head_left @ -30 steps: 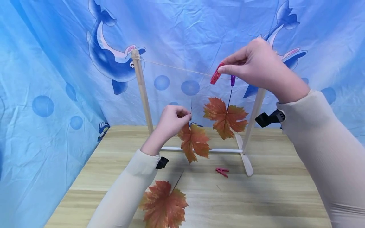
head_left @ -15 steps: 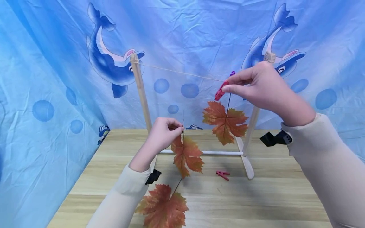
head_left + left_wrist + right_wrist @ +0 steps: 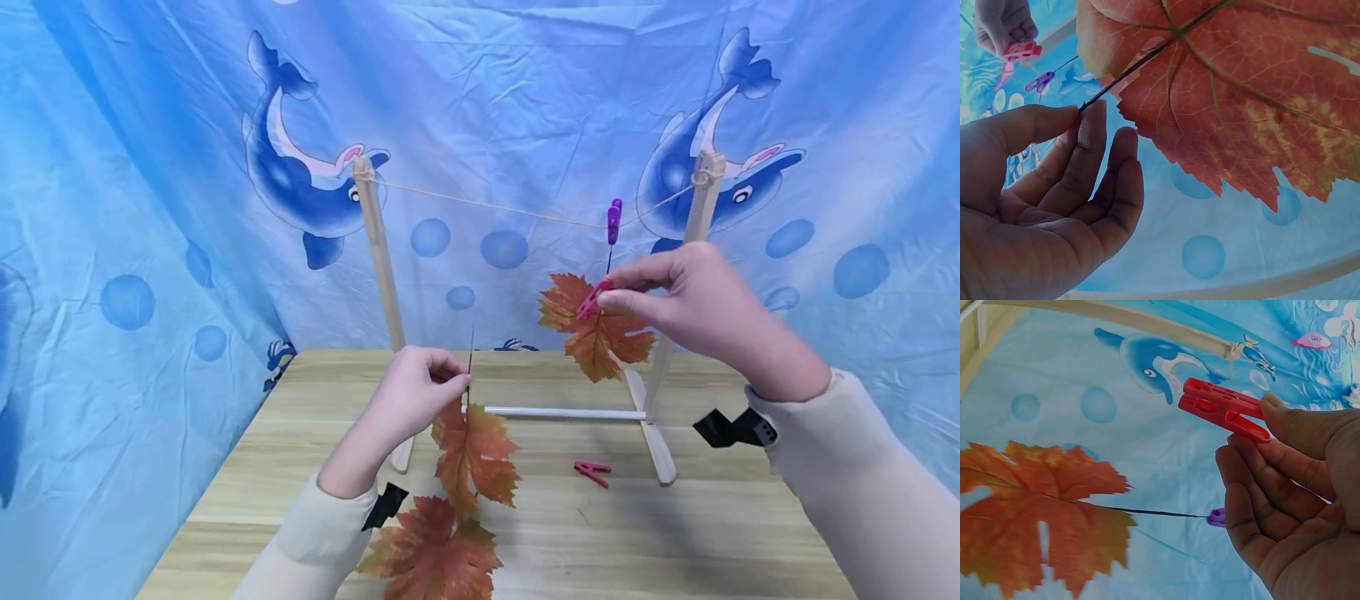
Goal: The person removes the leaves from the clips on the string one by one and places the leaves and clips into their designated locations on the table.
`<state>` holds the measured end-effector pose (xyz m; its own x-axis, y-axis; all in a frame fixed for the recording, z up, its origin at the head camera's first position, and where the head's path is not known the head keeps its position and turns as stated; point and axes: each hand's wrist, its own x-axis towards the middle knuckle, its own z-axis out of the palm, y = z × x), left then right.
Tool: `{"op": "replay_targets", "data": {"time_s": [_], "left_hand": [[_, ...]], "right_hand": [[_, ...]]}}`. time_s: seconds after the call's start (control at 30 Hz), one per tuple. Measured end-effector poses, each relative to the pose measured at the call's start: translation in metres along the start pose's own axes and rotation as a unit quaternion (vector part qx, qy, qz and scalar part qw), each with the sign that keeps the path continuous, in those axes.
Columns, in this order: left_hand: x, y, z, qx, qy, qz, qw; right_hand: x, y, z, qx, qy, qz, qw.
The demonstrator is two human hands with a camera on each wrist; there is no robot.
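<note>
My left hand point(image 3: 420, 392) pinches the dark stem of an orange-red maple leaf point(image 3: 476, 458) between thumb and forefinger; the leaf hangs below the fingers. In the left wrist view the stem point(image 3: 1125, 74) runs up from the fingertips to the leaf. My right hand point(image 3: 693, 312) pinches a red clothespin point(image 3: 1225, 409) by its handle ends, and its jaws look closed. In the head view that clothespin is in front of a second leaf point(image 3: 600, 350), which hangs by its stem from a purple clothespin point(image 3: 614, 223) on the string point(image 3: 495, 206).
The string spans two wooden posts point(image 3: 381, 250), joined low down by a white rod point(image 3: 562, 412). Another leaf point(image 3: 435, 554) lies on the wooden table point(image 3: 675, 542) near the front. A second red clothespin point(image 3: 592, 472) lies beneath the rack. Blue dolphin-print cloth point(image 3: 487, 100) hangs behind.
Both hands have come down, the left also moving leftward with its leaf. My right hand has lowered the red clothespin from string height to the hanging leaf, uncovering the purple clothespin.
</note>
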<state>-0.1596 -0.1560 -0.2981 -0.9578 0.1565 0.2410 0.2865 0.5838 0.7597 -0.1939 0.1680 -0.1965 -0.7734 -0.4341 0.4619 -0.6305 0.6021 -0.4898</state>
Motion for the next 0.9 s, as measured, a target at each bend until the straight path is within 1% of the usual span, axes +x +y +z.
{"op": "replay_targets", "data": {"time_s": [0.2,0.33,0.47,0.67,0.8,0.9], "left_hand": [[-0.011,-0.006,0.004,0.016,-0.022,-0.007,0.9996],[-0.017,-0.009,0.006,0.021,-0.030,-0.015,0.9992],[-0.022,-0.013,0.007,0.014,-0.041,-0.023,0.9988],[-0.030,-0.017,0.007,0.007,-0.057,-0.024,0.9981],[-0.034,-0.020,0.007,0.011,-0.062,-0.025,0.9977],[-0.037,-0.023,0.005,0.019,-0.068,-0.031,0.9970]], "right_hand": [[-0.015,0.011,0.012,0.017,-0.015,-0.003,0.9997],[-0.025,0.017,0.020,0.044,-0.027,0.021,0.9984],[-0.034,0.023,0.028,0.078,-0.038,0.053,0.9948],[-0.047,0.032,0.041,0.109,-0.051,0.089,0.9886],[-0.052,0.039,0.048,0.124,-0.055,0.095,0.9862],[-0.055,0.043,0.053,0.133,-0.058,0.092,0.9851]]}}
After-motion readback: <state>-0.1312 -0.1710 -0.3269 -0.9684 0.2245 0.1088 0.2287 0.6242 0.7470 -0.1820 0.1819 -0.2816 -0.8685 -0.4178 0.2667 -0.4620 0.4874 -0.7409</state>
